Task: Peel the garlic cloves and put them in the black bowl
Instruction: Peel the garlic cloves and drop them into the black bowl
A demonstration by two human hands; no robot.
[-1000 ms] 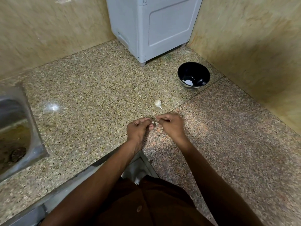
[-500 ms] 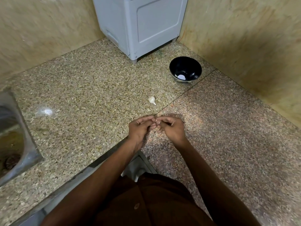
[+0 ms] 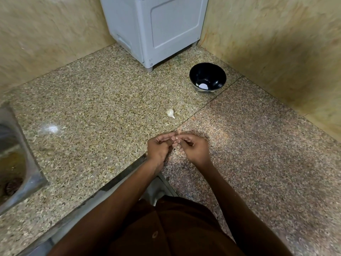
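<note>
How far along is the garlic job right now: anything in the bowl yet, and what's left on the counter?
Done: something pale lies in the black bowl, though whether it is a peeled clove or a glare spot I cannot tell. In hand: the left hand and right hand meet fingertip to fingertip over the counter, apparently peeling a clove that is mostly hidden. Left: that clove goes in the bowl, and the garlic bulb lies untouched.

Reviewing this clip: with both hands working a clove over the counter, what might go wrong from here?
1. The clove is tiny and pinched between the fingertips of the left hand and right hand; it might slip onto the counter.
2. The bowl sits well away near the corner, so a tossed clove may miss.
3. Peel scraps would blend into the speckled counter, and the garlic lying loose could get knocked.
</note>
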